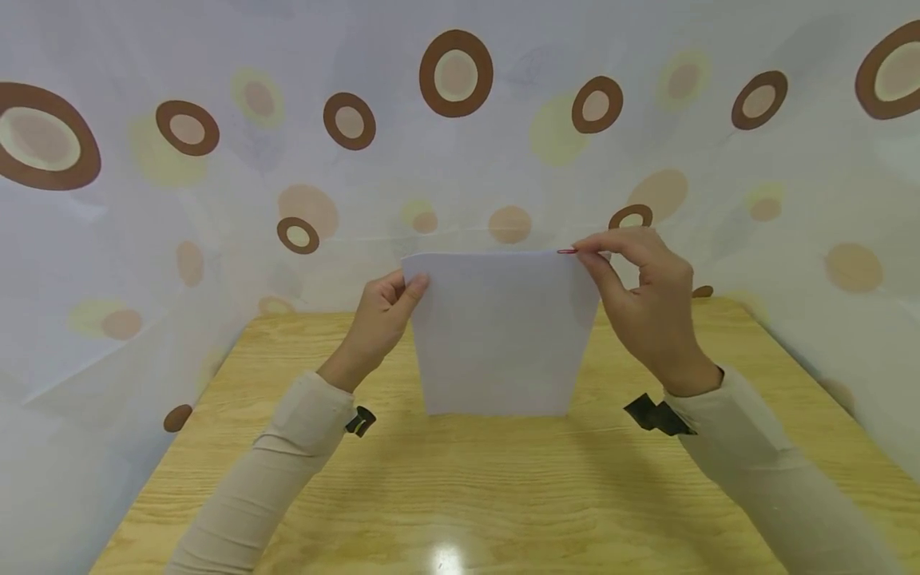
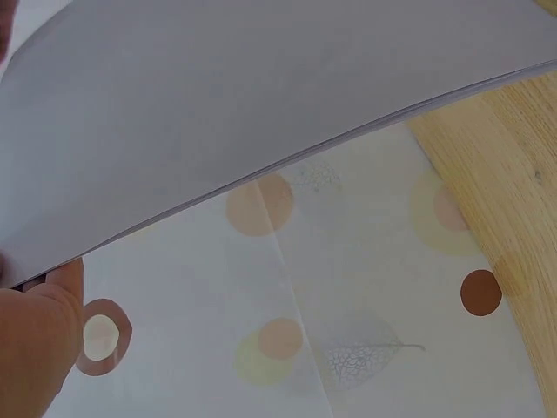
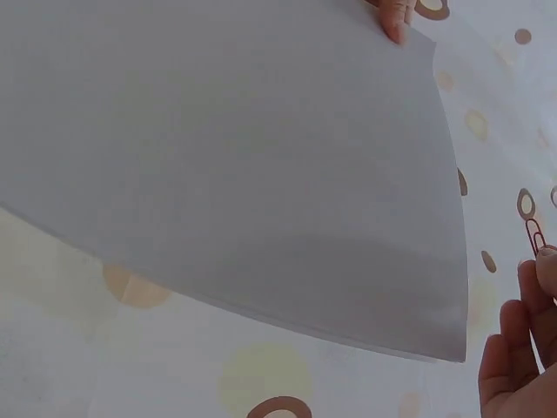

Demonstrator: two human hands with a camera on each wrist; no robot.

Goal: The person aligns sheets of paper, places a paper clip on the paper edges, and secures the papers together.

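Observation:
A thin stack of white paper (image 1: 503, 335) stands upright above the wooden table, its lower edge at or near the tabletop. At its upper left side, my left hand (image 1: 381, 315) grips the sheets, thumb on the near face and fingers behind. Between the thumb and index finger of my right hand (image 1: 650, 299) is a red paper clip (image 1: 567, 251), close to the top edge near the right corner. In the right wrist view, the clip (image 3: 535, 237) shows apart from the paper (image 3: 261, 174). Layered edges of the paper (image 2: 261, 87) are visible in the left wrist view.
The light wooden table (image 1: 446, 487) reaches back to a white sheet (image 1: 467, 176) printed with brown rings and pale dots, which also hangs at both sides. Dark straps (image 1: 657, 415) show at both sleeve cuffs.

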